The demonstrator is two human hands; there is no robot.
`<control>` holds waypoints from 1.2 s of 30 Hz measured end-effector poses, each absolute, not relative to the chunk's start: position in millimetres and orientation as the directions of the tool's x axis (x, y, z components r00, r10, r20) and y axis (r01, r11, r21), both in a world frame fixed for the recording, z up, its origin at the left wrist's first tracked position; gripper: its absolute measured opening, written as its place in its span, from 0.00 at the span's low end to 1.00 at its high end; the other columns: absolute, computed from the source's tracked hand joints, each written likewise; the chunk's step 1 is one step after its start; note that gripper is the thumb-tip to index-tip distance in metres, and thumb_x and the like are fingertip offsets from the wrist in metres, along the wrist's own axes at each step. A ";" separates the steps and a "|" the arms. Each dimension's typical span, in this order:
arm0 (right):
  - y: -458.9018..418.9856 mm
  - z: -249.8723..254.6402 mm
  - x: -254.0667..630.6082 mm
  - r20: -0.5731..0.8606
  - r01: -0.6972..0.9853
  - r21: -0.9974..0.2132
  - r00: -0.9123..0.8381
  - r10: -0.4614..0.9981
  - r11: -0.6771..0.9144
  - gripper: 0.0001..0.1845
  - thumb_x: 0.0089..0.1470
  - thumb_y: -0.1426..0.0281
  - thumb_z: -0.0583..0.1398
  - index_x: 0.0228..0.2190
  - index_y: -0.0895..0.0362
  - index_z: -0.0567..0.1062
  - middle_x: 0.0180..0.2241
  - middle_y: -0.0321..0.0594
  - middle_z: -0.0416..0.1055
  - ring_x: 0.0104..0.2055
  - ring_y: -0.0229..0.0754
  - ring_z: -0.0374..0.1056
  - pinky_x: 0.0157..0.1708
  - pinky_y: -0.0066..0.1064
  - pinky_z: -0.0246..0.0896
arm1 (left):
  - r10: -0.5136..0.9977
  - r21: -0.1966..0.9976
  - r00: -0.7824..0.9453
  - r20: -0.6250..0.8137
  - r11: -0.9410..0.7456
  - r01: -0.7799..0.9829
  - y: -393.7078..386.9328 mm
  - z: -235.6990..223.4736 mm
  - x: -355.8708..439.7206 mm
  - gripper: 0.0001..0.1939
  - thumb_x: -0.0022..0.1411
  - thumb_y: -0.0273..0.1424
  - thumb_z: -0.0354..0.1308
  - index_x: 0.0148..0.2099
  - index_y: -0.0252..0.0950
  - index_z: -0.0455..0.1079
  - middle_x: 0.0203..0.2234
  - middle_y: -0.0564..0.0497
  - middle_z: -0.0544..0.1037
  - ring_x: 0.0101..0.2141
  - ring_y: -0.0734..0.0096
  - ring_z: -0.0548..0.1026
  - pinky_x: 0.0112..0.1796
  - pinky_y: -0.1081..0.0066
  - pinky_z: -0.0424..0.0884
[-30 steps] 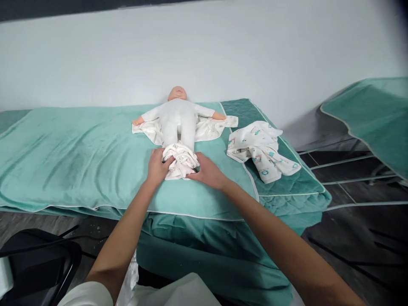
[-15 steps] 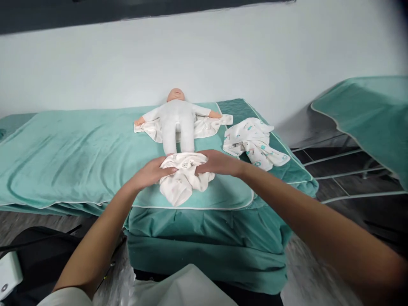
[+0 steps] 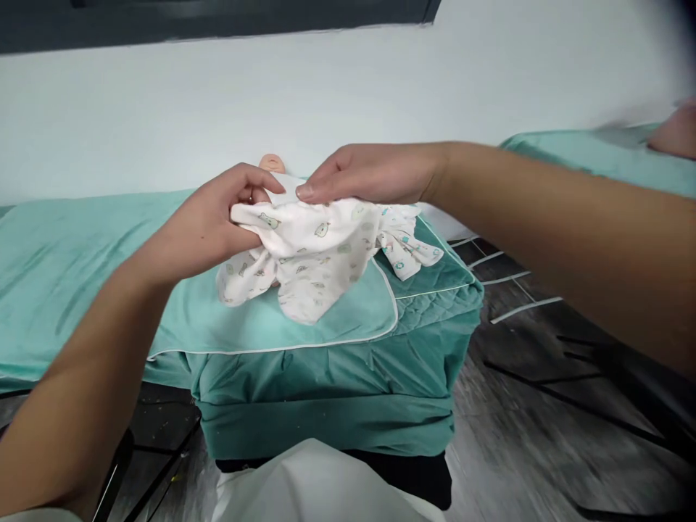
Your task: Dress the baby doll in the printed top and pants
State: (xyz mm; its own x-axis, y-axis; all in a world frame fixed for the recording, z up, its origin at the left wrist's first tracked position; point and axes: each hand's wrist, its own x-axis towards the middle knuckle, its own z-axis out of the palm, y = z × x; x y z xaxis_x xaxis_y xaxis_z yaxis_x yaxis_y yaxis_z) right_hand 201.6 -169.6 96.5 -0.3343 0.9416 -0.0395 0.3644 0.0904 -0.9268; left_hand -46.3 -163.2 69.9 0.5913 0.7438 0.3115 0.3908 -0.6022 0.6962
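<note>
White baby pants (image 3: 320, 250) with a small green and grey print hang bunched in front of me, two leg-like parts drooping. My left hand (image 3: 214, 225) is closed around their left end, thumb below and fingers above. My right hand (image 3: 370, 174) pinches the upper edge near the middle, fingers extended leftward. Behind the cloth lies a baby doll; its head (image 3: 272, 163) shows, while most of the body is hidden. A second white garment (image 3: 405, 246) with teal print lies right of the pants, partly covered by them.
A green mat with white piping (image 3: 348, 326) covers the bed (image 3: 326, 420) against the white wall (image 3: 217, 116). At right stands another green-covered bed (image 3: 576, 152), with a blurred shape at the frame's edge. Black chair legs (image 3: 587, 413) stand on the floor.
Both hands have lifted the pants off the mat by the doll's feet and brought them closer to me. The pants are now spread wider, hiding most of the doll. The view has shifted right.
</note>
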 end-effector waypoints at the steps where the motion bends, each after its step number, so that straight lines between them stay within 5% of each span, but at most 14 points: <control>1: -171.7 106.3 202.5 -0.025 0.408 -0.904 -0.353 0.935 0.129 0.19 0.59 0.63 0.63 0.26 0.69 0.76 0.34 0.33 0.73 0.45 0.46 0.77 0.38 0.31 0.71 | 0.719 0.654 0.649 0.248 -0.619 0.435 -164.8 80.2 -46.1 0.21 0.56 0.33 0.65 0.51 0.31 0.71 0.38 0.56 0.72 0.45 0.67 0.78 0.48 0.57 0.73; 5: -179.3 135.2 204.6 0.021 0.432 -0.849 -0.548 0.836 0.304 0.21 0.56 0.64 0.61 0.37 0.76 0.74 0.36 0.30 0.72 0.46 0.42 0.75 0.37 0.30 0.64 | 0.653 0.639 0.755 0.067 -0.609 0.470 -165.2 105.5 -48.8 0.18 0.53 0.36 0.67 0.44 0.30 0.74 0.35 0.57 0.72 0.44 0.58 0.81 0.44 0.55 0.75; 10: -179.6 134.2 192.9 -0.082 0.448 -0.868 -0.554 0.828 0.213 0.29 0.66 0.57 0.52 0.38 0.74 0.76 0.40 0.34 0.74 0.52 0.44 0.73 0.41 0.29 0.65 | 0.707 0.608 0.572 0.416 -0.684 0.404 -171.6 108.6 -47.6 0.13 0.66 0.34 0.52 0.39 0.27 0.68 0.31 0.55 0.67 0.42 0.65 0.80 0.43 0.56 0.68; 13: -177.6 126.6 182.6 -0.138 0.478 -0.856 -0.577 0.805 0.197 0.24 0.65 0.55 0.61 0.31 0.64 0.79 0.37 0.37 0.77 0.51 0.44 0.75 0.42 0.23 0.72 | 0.709 0.513 0.439 0.551 -0.703 0.492 -180.8 108.5 -45.8 0.13 0.58 0.34 0.65 0.34 0.32 0.65 0.28 0.56 0.67 0.35 0.73 0.75 0.41 0.64 0.70; 18: -179.1 137.9 184.1 0.066 0.389 -0.840 -0.620 0.782 0.379 0.16 0.58 0.62 0.69 0.24 0.59 0.76 0.27 0.31 0.74 0.43 0.41 0.76 0.41 0.26 0.72 | 0.747 0.447 0.537 0.391 -0.665 0.599 -173.9 110.2 -61.2 0.20 0.52 0.40 0.71 0.26 0.38 0.63 0.23 0.55 0.64 0.34 0.67 0.71 0.38 0.68 0.69; 24: -169.4 141.6 211.3 -0.012 0.660 -0.653 -0.498 0.867 0.370 0.18 0.54 0.55 0.69 0.37 0.57 0.83 0.46 0.35 0.79 0.52 0.47 0.73 0.52 0.38 0.70 | 0.841 0.374 0.475 0.261 -0.541 0.753 -141.7 101.7 -89.6 0.25 0.55 0.46 0.70 0.23 0.36 0.62 0.18 0.58 0.60 0.27 0.75 0.62 0.40 0.67 0.65; 27: -162.1 120.2 209.5 -0.189 0.751 -0.619 -0.429 0.883 0.233 0.21 0.54 0.52 0.68 0.33 0.58 0.83 0.41 0.37 0.79 0.46 0.47 0.75 0.45 0.38 0.71 | 0.845 0.524 0.340 0.413 -0.526 0.670 -134.8 88.8 -83.7 0.19 0.58 0.41 0.69 0.28 0.35 0.65 0.22 0.58 0.63 0.28 0.78 0.61 0.42 0.68 0.66; 29: -159.7 102.8 198.6 -0.204 0.687 -0.690 -0.487 0.849 0.228 0.21 0.53 0.50 0.68 0.27 0.57 0.81 0.34 0.36 0.79 0.41 0.45 0.76 0.40 0.36 0.72 | 0.838 0.709 0.294 0.460 -0.546 0.445 -131.0 76.2 -73.7 0.14 0.59 0.37 0.68 0.35 0.35 0.67 0.26 0.57 0.68 0.30 0.76 0.67 0.42 0.68 0.68; 32: -156.2 79.6 174.6 -0.082 0.470 -0.834 -0.623 0.778 0.289 0.22 0.54 0.48 0.66 0.26 0.54 0.79 0.31 0.37 0.77 0.38 0.45 0.74 0.38 0.36 0.72 | 0.824 0.880 0.349 0.447 -0.475 -0.007 -125.4 49.7 -59.9 0.20 0.59 0.40 0.67 0.50 0.39 0.68 0.38 0.52 0.76 0.38 0.68 0.76 0.41 0.66 0.73; 36: -133.7 53.7 145.5 0.187 0.142 -0.950 -0.460 0.868 0.280 0.22 0.57 0.47 0.63 0.32 0.54 0.77 0.36 0.40 0.76 0.42 0.46 0.73 0.45 0.39 0.72 | 0.854 0.968 0.460 0.244 -0.242 -0.064 -128.0 -2.1 -54.7 0.29 0.59 0.52 0.64 0.55 0.38 0.70 0.44 0.44 0.80 0.46 0.52 0.80 0.44 0.58 0.77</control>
State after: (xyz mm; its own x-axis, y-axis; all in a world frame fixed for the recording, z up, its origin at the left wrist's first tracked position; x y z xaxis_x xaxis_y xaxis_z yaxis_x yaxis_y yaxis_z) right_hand 145.5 -133.7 53.7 -0.4604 0.8678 0.1869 0.1417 0.2797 -0.9496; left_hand -54.7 -128.0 -2.1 0.4603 0.8537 0.2436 -0.0635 -0.2420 0.9682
